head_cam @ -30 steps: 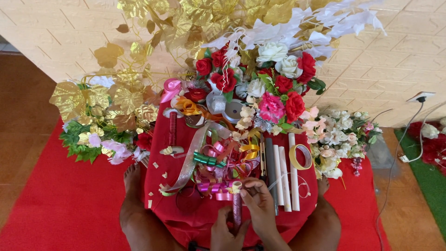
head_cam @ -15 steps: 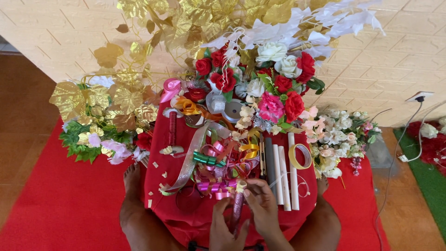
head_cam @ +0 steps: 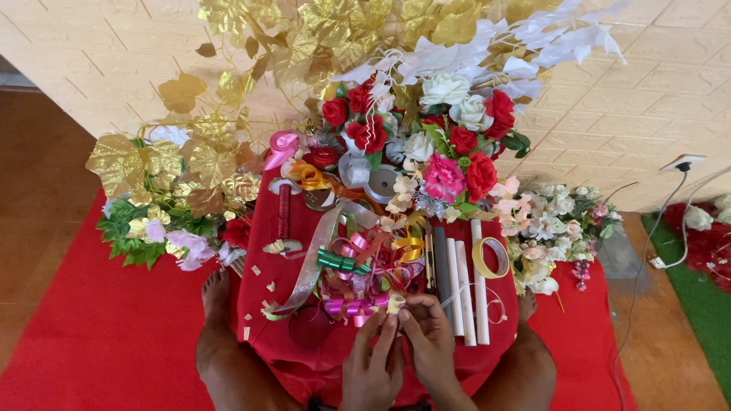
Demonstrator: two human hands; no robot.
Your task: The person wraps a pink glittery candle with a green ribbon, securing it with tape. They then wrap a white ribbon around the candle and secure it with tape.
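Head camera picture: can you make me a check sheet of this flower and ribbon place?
Surface: red cloth over the lap, red carpet beneath.
Job's things: small gold ribbon piece at both hands' fingertips; pink curled ribbon beside it.
Clutter: green ribbon, white rolls, tape ring, gold leaves, red and white flowers.
Grips: left hand and right hand pinch the gold piece.
Cables: white cord to a wall socket.
Surroundings: cream tiled wall, wooden floor, green mat.
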